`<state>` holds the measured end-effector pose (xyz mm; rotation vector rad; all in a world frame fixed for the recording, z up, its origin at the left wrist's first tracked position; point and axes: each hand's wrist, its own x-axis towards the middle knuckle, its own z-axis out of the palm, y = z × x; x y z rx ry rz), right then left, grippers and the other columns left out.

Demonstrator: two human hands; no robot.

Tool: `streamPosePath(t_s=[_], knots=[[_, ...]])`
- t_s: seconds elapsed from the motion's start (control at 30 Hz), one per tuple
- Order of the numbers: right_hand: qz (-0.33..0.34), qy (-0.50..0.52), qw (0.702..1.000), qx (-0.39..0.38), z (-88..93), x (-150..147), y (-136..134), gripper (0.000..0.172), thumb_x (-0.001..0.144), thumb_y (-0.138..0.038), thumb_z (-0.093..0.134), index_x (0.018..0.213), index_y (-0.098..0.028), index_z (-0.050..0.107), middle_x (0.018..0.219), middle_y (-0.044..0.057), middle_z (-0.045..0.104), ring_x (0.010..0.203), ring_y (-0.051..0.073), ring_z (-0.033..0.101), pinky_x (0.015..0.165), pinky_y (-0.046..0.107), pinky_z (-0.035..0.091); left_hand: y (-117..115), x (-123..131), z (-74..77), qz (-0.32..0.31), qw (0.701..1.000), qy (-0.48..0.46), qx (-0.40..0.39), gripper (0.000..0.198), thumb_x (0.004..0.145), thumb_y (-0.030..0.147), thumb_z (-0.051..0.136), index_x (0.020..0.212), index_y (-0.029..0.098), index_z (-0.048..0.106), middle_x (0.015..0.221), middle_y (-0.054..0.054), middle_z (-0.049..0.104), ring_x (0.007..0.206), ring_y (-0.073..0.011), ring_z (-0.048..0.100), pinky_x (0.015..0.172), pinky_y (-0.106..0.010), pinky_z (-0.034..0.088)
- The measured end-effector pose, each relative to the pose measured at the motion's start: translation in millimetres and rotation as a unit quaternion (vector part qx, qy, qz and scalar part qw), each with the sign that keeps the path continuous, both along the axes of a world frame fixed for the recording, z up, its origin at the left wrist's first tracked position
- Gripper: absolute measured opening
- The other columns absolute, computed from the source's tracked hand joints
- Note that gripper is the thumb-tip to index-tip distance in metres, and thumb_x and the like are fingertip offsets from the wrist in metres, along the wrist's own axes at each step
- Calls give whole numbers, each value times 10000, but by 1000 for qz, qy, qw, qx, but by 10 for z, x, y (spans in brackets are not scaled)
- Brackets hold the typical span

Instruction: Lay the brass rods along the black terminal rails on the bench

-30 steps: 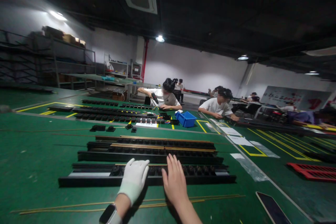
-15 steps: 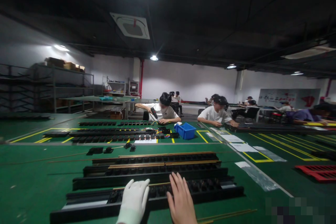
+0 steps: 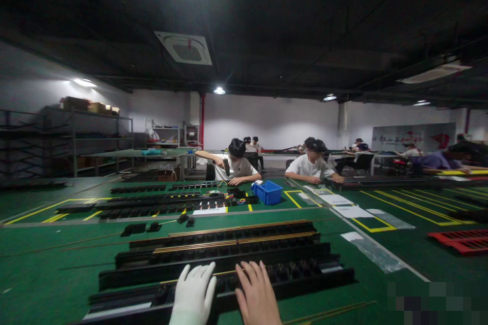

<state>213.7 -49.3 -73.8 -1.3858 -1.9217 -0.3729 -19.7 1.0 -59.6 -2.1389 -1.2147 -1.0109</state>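
My left hand, in a white glove, rests across the nearest long black channel, its fingers stretched and a little apart. To its right, my bare right hand lies over the same channel with fingers extended and slightly spread. Inside the channel runs a row of dark rounded parts. A thin brass-coloured rod shows between my hands, lying along that row; its ends under my fingers are hidden. Whether my fingertips press on the rod I cannot tell.
More black channels with brass rods lie just beyond. Loose rods are at front right. A blue bin stands across the green table. Two co-workers sit opposite, one holding a power driver. Red slatted pieces lie right.
My right hand has shifted slightly left, nearer my left hand, and its fingers have spread a little. The view has tilted slightly; my left hand stays over the channel.
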Motion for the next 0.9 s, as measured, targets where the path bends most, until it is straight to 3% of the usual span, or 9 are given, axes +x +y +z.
streamPosePath(t_s=[0.17,0.33,0.5,0.9], knots=[[-9,-20,1000,-9,60,13,-45,548,984,-266,567,1520,-369,512,1465,-12,627,1348,288,555,1249,539,327,-45,113,45,-15,998,49,37,470,974,388,571,1441,337,602,1382,-29,707,1245,-261,649,1147,-493,388],[-3,-21,999,-27,169,1,-116,551,977,-239,558,1511,-370,518,1441,-5,633,1343,284,547,1257,542,305,-112,205,-33,-38,997,72,4,454,974,463,572,1411,352,626,1316,-9,742,1168,-254,680,1176,-505,344],[-5,-21,999,-38,222,-2,-172,512,1006,-273,533,1509,-368,521,1428,5,633,1348,275,537,1263,533,289,-129,203,-63,-29,998,55,-11,500,984,467,559,1468,343,580,1411,-37,688,1265,-269,629,1230,-531,269],[-6,-15,1000,-15,103,-1,-62,522,989,-297,564,1504,-372,527,1395,11,656,1309,291,565,1246,546,301,-129,73,37,15,998,44,-42,429,983,474,547,1385,377,659,1372,-16,716,1288,-295,621,1208,-571,273]])
